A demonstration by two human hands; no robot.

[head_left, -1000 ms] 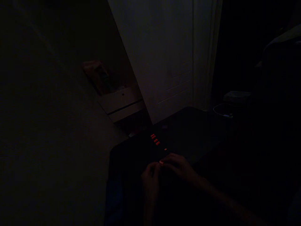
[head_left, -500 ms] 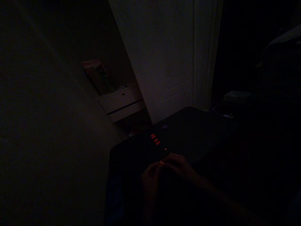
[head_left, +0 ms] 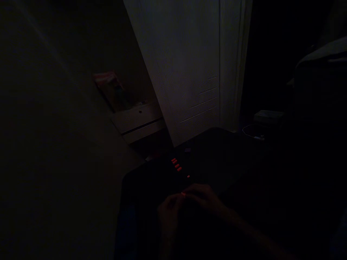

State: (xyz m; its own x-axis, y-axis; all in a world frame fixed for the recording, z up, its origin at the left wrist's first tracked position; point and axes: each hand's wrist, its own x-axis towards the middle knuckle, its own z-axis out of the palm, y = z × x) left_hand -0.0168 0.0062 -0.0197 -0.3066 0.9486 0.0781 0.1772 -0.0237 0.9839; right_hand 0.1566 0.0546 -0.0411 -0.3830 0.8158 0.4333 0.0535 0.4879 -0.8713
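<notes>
The scene is very dark. My left hand (head_left: 168,209) and my right hand (head_left: 204,196) meet over the dark table (head_left: 225,151), fingertips pinched on a small reddish piece (head_left: 183,194). Its exact kind is too dim to make out, and the fingers cover most of it. Beyond the hands lies a tiny orange-red piece (head_left: 188,176) by itself. Farther back, several short red cylinder-like pieces (head_left: 177,166) are lined up in a slanting row.
A small dark purplish object (head_left: 187,150) rests near the table's far edge. Behind the table stands a pale door-like panel (head_left: 189,72). A drawer unit (head_left: 141,117) is at the left, with a reddish packet (head_left: 108,86) on top. At right are a box (head_left: 269,116) and a white cable (head_left: 248,126).
The view has shifted slightly, so everything sits a little lower and farther left. Both hands keep their pinch on the small piece, and the row of red pieces stays the same.
</notes>
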